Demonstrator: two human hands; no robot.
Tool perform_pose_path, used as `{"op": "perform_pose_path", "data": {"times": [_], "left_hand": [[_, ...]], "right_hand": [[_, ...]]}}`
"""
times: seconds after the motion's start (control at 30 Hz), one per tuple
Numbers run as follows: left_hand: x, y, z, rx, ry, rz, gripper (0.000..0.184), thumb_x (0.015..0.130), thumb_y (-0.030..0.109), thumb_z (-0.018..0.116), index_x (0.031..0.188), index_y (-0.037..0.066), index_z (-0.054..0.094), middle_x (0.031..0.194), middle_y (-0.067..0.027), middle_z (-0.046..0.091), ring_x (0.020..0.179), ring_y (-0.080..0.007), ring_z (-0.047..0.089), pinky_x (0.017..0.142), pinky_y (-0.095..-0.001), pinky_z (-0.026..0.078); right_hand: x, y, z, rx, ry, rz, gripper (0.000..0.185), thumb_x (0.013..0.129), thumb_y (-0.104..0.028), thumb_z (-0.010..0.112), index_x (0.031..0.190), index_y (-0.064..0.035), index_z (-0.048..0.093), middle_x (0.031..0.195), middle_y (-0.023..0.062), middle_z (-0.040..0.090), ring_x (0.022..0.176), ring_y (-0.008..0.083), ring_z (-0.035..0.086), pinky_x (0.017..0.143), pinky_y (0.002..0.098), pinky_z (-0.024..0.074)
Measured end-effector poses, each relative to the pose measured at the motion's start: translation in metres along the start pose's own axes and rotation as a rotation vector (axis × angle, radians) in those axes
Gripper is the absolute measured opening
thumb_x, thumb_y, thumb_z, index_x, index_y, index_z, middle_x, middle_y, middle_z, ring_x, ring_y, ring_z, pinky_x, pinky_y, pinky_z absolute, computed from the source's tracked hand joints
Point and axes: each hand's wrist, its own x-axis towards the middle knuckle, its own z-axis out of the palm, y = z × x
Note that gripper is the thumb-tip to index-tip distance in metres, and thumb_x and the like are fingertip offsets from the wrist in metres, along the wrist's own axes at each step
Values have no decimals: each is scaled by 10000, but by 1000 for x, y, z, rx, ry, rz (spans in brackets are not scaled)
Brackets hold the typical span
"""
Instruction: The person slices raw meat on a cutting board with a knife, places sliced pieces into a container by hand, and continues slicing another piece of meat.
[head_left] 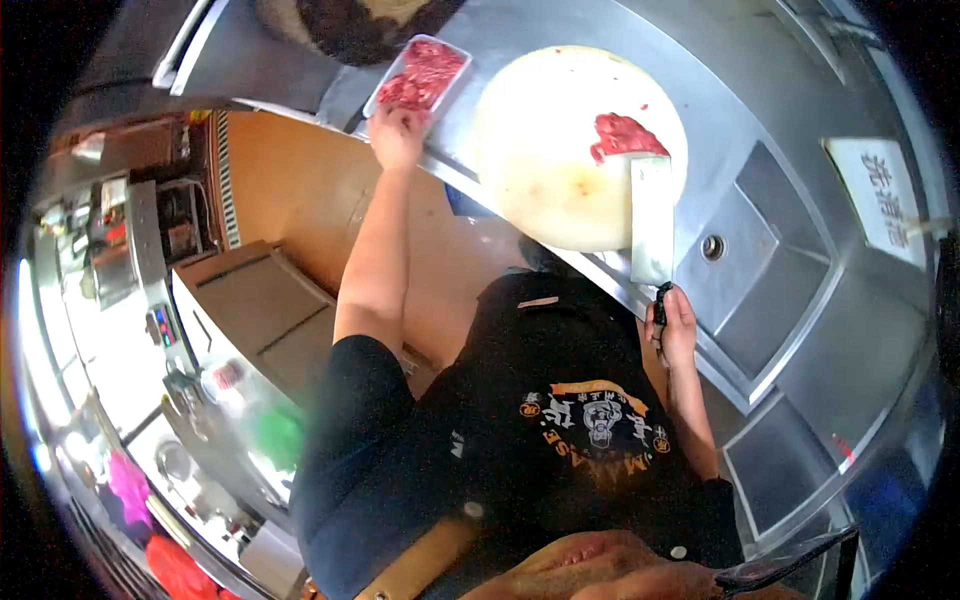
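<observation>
My left hand [397, 137] is at the near end of a white tray [463, 66], its fingers curled over the rim and against the meat. Sliced red meat [425, 72] fills that tray. In my right hand [677, 325] is the dark handle of a cleaver [652, 220], whose wide blade lies over the right part of a round chopping board [540, 130]. Just beyond the blade tip, a small pile of cut red meat [625, 136] rests on the board, with a tiny scrap near it.
The board stands on a steel counter [715, 110]. To the right are a sink basin with a drain [712, 247] and a white sign [877, 195] with characters. A dark round container [370, 30] sits beyond the tray. Cardboard-coloured boxes [255, 310] are on my left.
</observation>
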Motion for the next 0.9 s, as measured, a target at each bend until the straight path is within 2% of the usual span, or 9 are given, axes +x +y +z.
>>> {"op": "perform_pose_path", "data": {"times": [0.13, 0.23, 0.3, 0.37, 0.4, 0.47, 0.67, 0.77, 0.9], "left_hand": [[13, 53, 1, 252, 270, -194, 101, 821, 161, 707, 890, 106, 756, 1042, -147, 704, 964, -371, 626, 866, -509, 506], [15, 130, 34, -342, 85, 67, 179, 823, 123, 740, 990, 63, 767, 911, -138, 726, 947, -372, 669, 898, -476, 522], [10, 201, 52, -444, -281, 125, 396, 838, 300, 814, 1146, 59, 748, 1112, -168, 709, 1109, -368, 649, 988, -459, 517], [11, 254, 51, -394, -700, 129, 852, 753, 467, 873, 1458, 99, 568, 1364, -176, 578, 1308, -359, 552, 1104, -438, 476], [17, 276, 40, -301, -903, 93, 907, 753, 463, 863, 1497, 98, 495, 1390, -169, 554, 1331, -355, 544, 1106, -432, 484], [11, 294, 39, -68, -950, 51, 757, 811, 400, 800, 1435, 78, 516, 1350, -163, 580, 1282, -371, 588, 1049, -449, 521], [-47, 292, 51, -124, -800, -255, 383, 811, 306, 746, 1118, 83, 697, 1009, -181, 753, 975, -374, 724, 891, -455, 580], [-52, 291, 19, -202, -721, -276, 112, 826, 206, 671, 806, 121, 742, 883, -150, 753, 868, -339, 733, 796, -468, 583], [-24, 230, 0, -319, -509, -371, 146, 870, 212, 673, 897, 93, 753, 857, -141, 750, 817, -335, 731, 773, -443, 582]], "right_hand": [[-4, 8, -22, -4, 26, 38, 272, 1107, -315, 532, 1243, -91, 606, 749, 47, 624, 530, 128, 545, 465, 267, 452], [-3, 10, -28, 49, 58, 111, 293, 1109, -325, 526, 1265, -91, 609, 756, 41, 626, 544, 128, 552, 470, 271, 451], [0, 8, -31, 61, 44, 138, 310, 1108, -333, 527, 1283, -90, 608, 758, 39, 626, 554, 126, 554, 473, 271, 451], [3, -2, -33, 54, 28, 177, 321, 1102, -329, 541, 1302, -87, 612, 762, 34, 627, 557, 121, 550, 477, 267, 446], [5, -1, -37, 53, 26, 172, 320, 1100, -325, 548, 1305, -88, 613, 762, 33, 627, 556, 121, 549, 477, 266, 445], [10, 3, -46, 52, 18, 160, 318, 1094, -317, 561, 1310, -89, 614, 763, 32, 628, 555, 119, 548, 477, 265, 444], [18, -3, -50, 41, -13, 181, 312, 1091, -304, 572, 1301, -79, 622, 755, 27, 624, 554, 110, 550, 472, 260, 437], [27, -2, -51, 29, -48, 161, 276, 1093, -296, 563, 1259, -84, 625, 737, 11, 619, 540, 105, 554, 468, 256, 438], [29, -12, -54, 34, -9, 213, 260, 1091, -310, 567, 1221, -92, 627, 735, 7, 618, 538, 103, 554, 472, 255, 450]]}}
